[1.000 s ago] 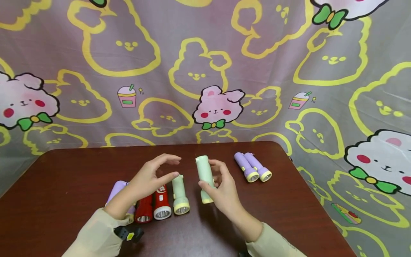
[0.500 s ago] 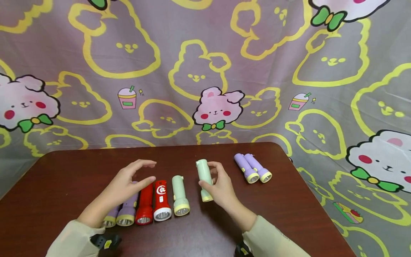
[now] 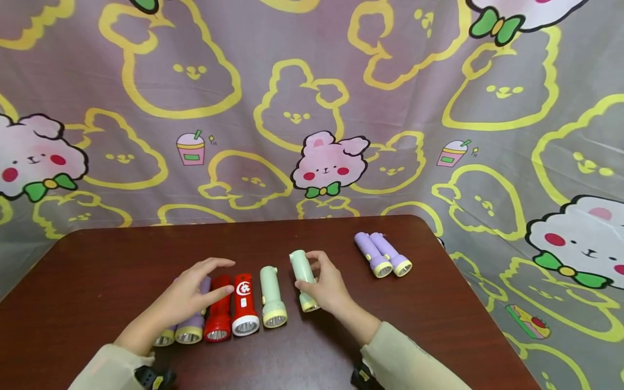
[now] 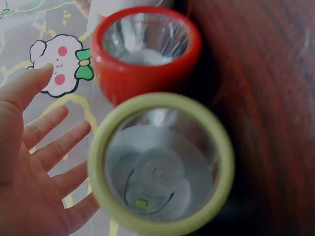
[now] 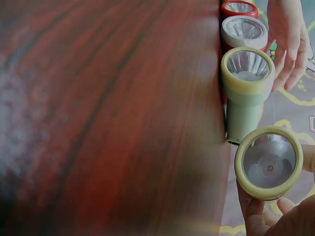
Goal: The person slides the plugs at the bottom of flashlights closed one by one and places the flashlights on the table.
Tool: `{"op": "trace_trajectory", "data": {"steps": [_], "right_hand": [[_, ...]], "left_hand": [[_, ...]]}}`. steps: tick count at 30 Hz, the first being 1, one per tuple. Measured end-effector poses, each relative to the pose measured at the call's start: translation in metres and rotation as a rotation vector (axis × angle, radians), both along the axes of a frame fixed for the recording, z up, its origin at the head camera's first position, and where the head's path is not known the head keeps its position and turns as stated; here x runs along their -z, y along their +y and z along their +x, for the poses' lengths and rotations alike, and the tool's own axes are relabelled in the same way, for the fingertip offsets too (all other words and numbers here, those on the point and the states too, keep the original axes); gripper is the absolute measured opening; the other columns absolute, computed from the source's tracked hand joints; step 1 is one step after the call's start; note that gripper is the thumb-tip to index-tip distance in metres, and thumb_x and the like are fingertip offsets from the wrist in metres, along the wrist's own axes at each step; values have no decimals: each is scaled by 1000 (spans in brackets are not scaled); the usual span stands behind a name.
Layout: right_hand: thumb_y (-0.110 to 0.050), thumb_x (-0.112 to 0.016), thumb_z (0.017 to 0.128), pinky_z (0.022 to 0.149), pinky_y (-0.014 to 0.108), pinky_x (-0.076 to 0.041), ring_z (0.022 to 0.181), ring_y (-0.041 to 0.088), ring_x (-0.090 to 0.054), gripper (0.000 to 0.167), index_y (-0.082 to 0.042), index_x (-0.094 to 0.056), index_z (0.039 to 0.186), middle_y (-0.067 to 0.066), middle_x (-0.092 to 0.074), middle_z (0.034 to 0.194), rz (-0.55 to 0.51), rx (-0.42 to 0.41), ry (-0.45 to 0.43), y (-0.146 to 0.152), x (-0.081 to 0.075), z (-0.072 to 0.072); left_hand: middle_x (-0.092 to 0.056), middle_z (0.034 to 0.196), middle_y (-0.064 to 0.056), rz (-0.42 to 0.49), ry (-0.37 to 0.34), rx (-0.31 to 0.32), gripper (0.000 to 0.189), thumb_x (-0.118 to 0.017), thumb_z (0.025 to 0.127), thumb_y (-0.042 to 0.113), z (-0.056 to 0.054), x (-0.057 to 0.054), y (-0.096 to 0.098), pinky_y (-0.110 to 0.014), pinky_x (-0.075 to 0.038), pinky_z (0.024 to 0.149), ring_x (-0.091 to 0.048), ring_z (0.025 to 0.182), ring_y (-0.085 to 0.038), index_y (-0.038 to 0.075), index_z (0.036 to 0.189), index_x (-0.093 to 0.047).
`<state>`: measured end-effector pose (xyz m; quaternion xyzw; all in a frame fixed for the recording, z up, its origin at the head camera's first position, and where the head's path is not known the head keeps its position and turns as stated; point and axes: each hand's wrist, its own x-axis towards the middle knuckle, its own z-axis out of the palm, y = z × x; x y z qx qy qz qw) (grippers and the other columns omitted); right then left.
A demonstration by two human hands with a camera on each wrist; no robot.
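Note:
My right hand grips a pale green flashlight between thumb and fingers, its yellow-rimmed lens toward me. Whether it touches the table cannot be told. Just left of it lies a second green flashlight. Beside that are a red flashlight with a white rim and an all-red flashlight. Two purple flashlights end the row, partly hidden by my left hand. That hand hovers over them, fingers spread and holding nothing; the left wrist view shows its extended fingers next to a yellow-rimmed lens.
Two more purple flashlights lie side by side at the back right of the dark brown table. A patterned cloth hangs behind the table and along its right side.
My left hand has drawn back to the left, uncovering the red and purple flashlights. My right hand has lowered the green flashlight and shifted it slightly left, toward the row.

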<state>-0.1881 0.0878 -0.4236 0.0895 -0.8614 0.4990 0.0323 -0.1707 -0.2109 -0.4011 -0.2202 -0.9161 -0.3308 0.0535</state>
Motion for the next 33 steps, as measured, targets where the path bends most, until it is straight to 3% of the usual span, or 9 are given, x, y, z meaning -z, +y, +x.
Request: {"op": "trace_trajectory", "data": {"steps": [5,10,20,26,33], "right_hand": [[-5,-82,75,68,30,-51,74,20,-61,59,-4,-52,126,20,-65,101,27,-16,3,-1,1,-1],[-7,-83,74,71,33,-52,84,25,-63,59,-4,-53,125,18,-66,97,72,-30,-24,-3,2,-3],[-9,-84,75,74,35,-51,85,23,-62,58,-6,-53,125,15,-67,96,101,-35,-59,-8,6,-4],[-9,-84,75,72,34,-51,83,22,-61,60,-6,-53,126,14,-66,94,104,-46,-81,-12,7,-5],[-11,-84,76,69,33,-51,80,19,-60,61,-5,-52,127,13,-65,93,108,-58,-121,-16,6,-3]], "left_hand": [[-58,136,-13,3,31,35,47,-77,87,29,-1,9,5,-64,-42,101,-47,131,-42,14,129,-60],[-56,140,-16,-13,0,32,54,-77,86,31,-1,15,7,-69,-39,102,-38,137,-48,10,133,-58],[-57,141,-14,-85,47,44,61,-77,86,37,2,16,14,-72,-39,99,-36,140,-50,10,137,-57],[-49,150,-11,-144,16,23,70,-73,86,49,3,20,17,-82,-27,98,-32,144,-47,16,144,-51],[-47,153,-9,-171,3,19,75,-71,85,55,6,25,22,-82,-17,102,-28,147,-45,17,146,-50]]}}
